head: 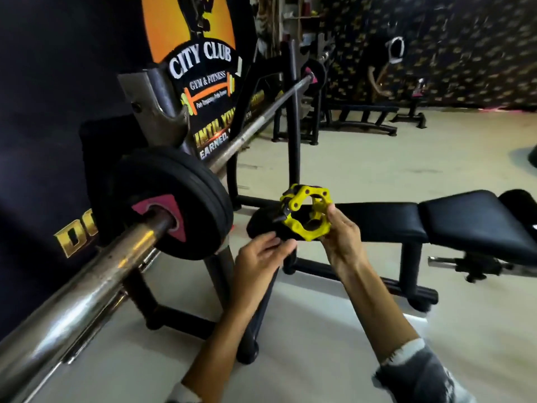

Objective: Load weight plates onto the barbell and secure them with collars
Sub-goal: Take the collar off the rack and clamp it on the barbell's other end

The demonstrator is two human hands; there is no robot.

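Collar step: right hand (341, 242) fingers clamped on yellow collar (305, 216); left hand (258, 257) fingers curled near its lever. Plates (171, 202) on barbell (87, 289). Next: slide collar onto sleeve.

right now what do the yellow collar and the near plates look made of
Yellow collar: looks like matte moulded plastic, with a uniform colour and chunky ribbed shape. Near plates: probably rubber-coated, going by the dull black face and rounded rims. Barbell sleeve: polished steel with bright reflections.

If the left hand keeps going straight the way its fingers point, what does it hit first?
Likely the yellow collar held in the right hand. The left hand points up and right at its lower edge, with the black bench behind. Depth is unclear.
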